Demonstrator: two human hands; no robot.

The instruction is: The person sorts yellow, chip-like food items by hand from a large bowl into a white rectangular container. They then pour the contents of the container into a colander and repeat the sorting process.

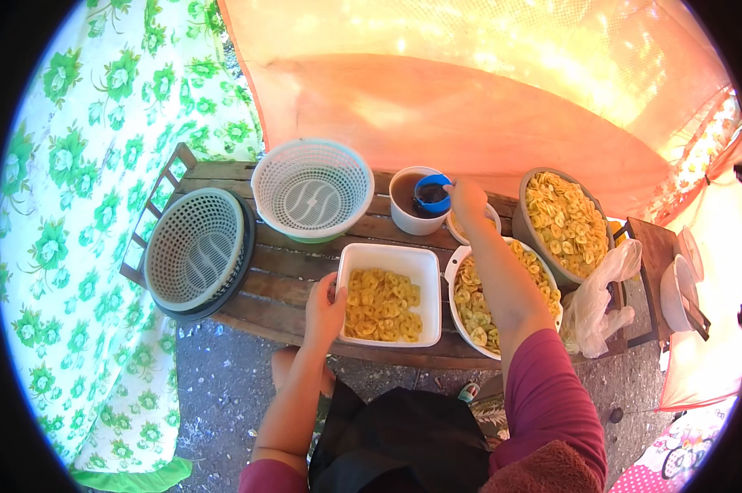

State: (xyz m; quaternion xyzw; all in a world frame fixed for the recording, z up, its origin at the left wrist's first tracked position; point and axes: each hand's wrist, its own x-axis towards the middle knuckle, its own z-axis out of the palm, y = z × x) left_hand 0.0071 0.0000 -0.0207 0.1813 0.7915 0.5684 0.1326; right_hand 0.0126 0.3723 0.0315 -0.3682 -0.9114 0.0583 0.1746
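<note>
My left hand (325,311) grips the left rim of a white square tub (431,287). Thin yellow slices (383,306), which look like banana chips, cover much of its bottom. My right hand (468,200) is closed on the edge of a blue cup (434,179), its fingers partly hidden behind the hand. The cup is tilted at the right side of a white pail (418,225), over the pail's mouth. Brown liquid (405,191) stands in the pail, and dark liquid shows in the cup.
Two plastic strainer baskets, one white (280,209) and one grey (167,246), sit left on the slatted wooden bench (276,287). A round white basin (459,322) and a grey bucket (525,230) hold more chips, beside a clear plastic bag (597,304). An orange sheet (371,107) hangs behind.
</note>
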